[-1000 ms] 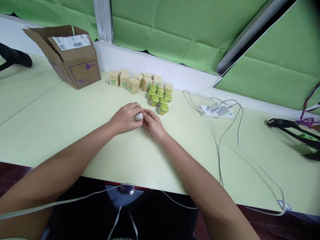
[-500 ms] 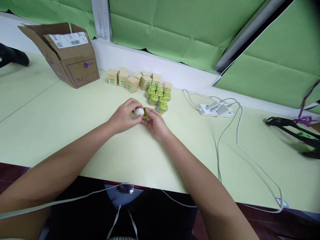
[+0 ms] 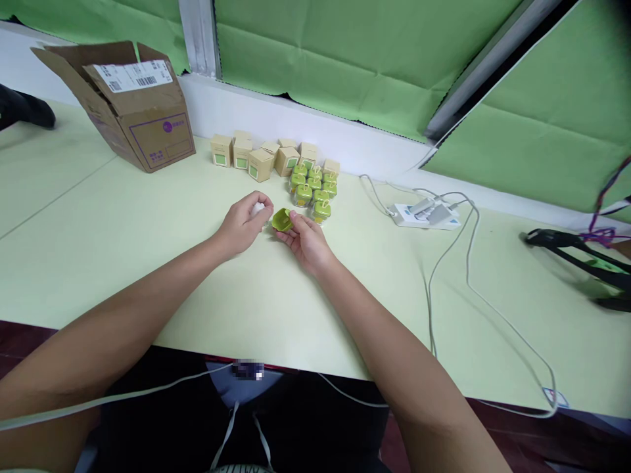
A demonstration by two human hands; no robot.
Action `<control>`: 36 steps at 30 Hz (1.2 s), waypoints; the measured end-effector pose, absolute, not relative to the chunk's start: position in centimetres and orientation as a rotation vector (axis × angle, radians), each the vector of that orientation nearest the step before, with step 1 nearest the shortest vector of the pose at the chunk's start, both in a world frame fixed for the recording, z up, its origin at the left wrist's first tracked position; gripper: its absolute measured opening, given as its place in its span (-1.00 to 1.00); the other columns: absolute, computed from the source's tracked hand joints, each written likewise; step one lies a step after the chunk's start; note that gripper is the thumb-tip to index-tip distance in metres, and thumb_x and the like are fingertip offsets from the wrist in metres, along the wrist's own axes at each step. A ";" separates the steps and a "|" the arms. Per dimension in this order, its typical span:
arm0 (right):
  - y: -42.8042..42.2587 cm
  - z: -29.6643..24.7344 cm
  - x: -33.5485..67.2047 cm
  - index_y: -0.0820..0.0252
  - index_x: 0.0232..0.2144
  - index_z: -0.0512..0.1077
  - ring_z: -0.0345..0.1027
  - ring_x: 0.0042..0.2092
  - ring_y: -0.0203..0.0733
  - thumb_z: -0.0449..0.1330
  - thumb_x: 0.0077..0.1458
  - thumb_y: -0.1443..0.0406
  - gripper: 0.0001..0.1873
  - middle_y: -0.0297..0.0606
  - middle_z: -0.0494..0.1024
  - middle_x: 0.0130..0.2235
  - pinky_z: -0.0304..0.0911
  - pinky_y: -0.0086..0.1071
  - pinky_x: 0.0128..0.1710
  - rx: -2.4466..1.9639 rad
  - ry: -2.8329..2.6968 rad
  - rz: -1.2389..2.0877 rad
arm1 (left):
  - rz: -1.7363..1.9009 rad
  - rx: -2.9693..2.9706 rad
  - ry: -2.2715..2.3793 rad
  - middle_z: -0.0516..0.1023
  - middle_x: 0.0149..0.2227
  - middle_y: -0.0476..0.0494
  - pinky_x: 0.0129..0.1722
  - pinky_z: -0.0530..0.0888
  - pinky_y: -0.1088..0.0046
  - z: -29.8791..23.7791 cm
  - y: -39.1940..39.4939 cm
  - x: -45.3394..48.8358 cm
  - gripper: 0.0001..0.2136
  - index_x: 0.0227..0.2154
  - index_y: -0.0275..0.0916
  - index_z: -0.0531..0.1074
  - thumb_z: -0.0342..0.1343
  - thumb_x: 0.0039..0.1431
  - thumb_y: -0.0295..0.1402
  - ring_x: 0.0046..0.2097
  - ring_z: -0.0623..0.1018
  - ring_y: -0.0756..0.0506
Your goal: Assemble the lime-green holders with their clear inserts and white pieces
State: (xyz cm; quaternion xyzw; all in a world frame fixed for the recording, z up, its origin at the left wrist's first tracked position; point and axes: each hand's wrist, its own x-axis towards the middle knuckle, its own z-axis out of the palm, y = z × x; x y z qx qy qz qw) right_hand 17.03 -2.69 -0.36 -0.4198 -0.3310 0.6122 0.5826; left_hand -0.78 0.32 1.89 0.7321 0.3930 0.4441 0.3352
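Closest in are two bare forearms reaching out over the counter, and all the action's at the fingertips. The left hand point(image 3: 241, 226) has its grip curled shut on a small white rounded piece point(image 3: 257, 209), with the fingers hiding most of it. The right hand point(image 3: 306, 241) is looser, half open with the palm tilted up, and a glossy lime-green plastic cap point(image 3: 282, 219) sits at its thumb and fingertips. I can't really tell if that's a proper pinch or if the cap's just resting there. The two pieces are close but not touching. For bits this small, I'd say fingertips are the way to go: stay firm on the white one and steady the green one against the thumb so it can't skate off.

Just past the hands, on the pale green counter point(image 3: 123, 282), is a tight cluster of clear containers with lime-green caps point(image 3: 310, 192), then a group of small kraft-paper boxes with green labels point(image 3: 261, 161). Off to the left there's an open brown cardboard shipping box point(image 3: 148, 131) with a barcode label. To the right, a white power strip point(image 3: 424, 217) trails grey cables point(image 3: 446, 289) — and green cloth point(image 3: 345, 66) hangs behind it all.
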 end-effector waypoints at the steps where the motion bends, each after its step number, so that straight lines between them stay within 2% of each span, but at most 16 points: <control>1: -2.7 -0.4 17.0 0.14 -0.26 0.57 0.58 -0.22 -0.28 0.40 0.25 0.13 -0.78 -0.30 0.67 -0.25 0.56 -0.39 -0.12 -0.974 -0.770 1.435 | 1.161 1.959 1.042 0.56 -0.34 -0.03 -0.31 0.46 0.38 1.9 0.3 -0.7 -0.84 -0.26 -0.19 0.48 0.15 0.29 -0.21 -0.34 0.50 -0.05; 4: -2.7 -0.4 17.0 0.13 -0.26 0.57 0.54 -0.25 -0.31 0.39 0.26 0.13 -0.80 -0.33 0.67 -0.26 0.54 -0.43 -0.15 -0.963 -0.784 1.446 | 1.161 2.159 1.022 0.61 -0.28 -0.05 -0.20 0.47 0.37 1.8 0.1 -0.6 -0.84 -0.31 -0.20 0.51 0.25 0.21 -0.22 -0.26 0.55 -0.08; 8: -2.8 -0.3 16.9 0.11 -0.27 0.54 0.53 -0.25 -0.29 0.39 0.25 0.09 -0.77 -0.34 0.67 -0.27 0.55 -0.40 -0.13 -0.965 -0.821 1.463 | 1.118 2.298 0.954 0.64 -0.23 -0.09 -0.12 0.49 0.33 1.3 0.1 -0.5 -0.89 -0.26 -0.21 0.56 0.23 0.23 -0.30 -0.19 0.59 -0.10; 17: -3.0 -0.5 16.7 0.11 -0.23 0.57 0.52 -0.25 -0.27 0.34 0.28 0.08 -0.77 -0.31 0.66 -0.25 0.56 -0.40 -0.20 -0.945 -0.971 1.468 | 1.127 2.350 0.967 0.64 -0.24 -0.10 -0.16 0.48 0.33 0.9 0.6 -0.6 -0.87 -0.25 -0.21 0.62 0.18 0.25 -0.35 -0.22 0.60 -0.09; 23: -2.9 -0.7 16.7 0.09 -0.15 0.57 0.56 -0.19 -0.24 0.28 0.32 0.14 -0.82 -0.29 0.68 -0.19 0.59 -0.32 -0.10 -0.954 -0.966 1.465 | 1.110 2.378 0.986 0.64 -0.24 -0.11 -0.17 0.47 0.33 0.7 0.8 -0.8 -0.88 -0.26 -0.20 0.61 0.18 0.23 -0.36 -0.21 0.59 -0.10; 28: -2.9 -0.9 16.7 0.10 -0.18 0.57 0.58 -0.13 -0.18 0.28 0.31 0.14 -0.82 -0.26 0.68 -0.20 0.61 -0.22 0.00 -0.939 -0.955 1.466 | 1.103 2.439 0.978 0.60 -0.24 -0.12 -0.17 0.48 0.33 0.2 0.8 -0.7 -0.88 -0.24 -0.21 0.60 0.17 0.23 -0.37 -0.21 0.58 -0.11; 36: -2.9 -0.6 16.7 0.14 -0.26 0.58 0.56 -0.17 -0.21 0.21 0.30 0.28 -0.86 -0.27 0.67 -0.25 0.59 -0.26 0.00 -0.961 -0.843 1.482 | 1.069 2.525 0.953 0.57 -0.19 -0.15 -0.13 0.50 0.32 0.1 0.4 -0.5 -0.84 -0.15 -0.22 0.58 0.13 0.30 -0.36 -0.18 0.58 -0.13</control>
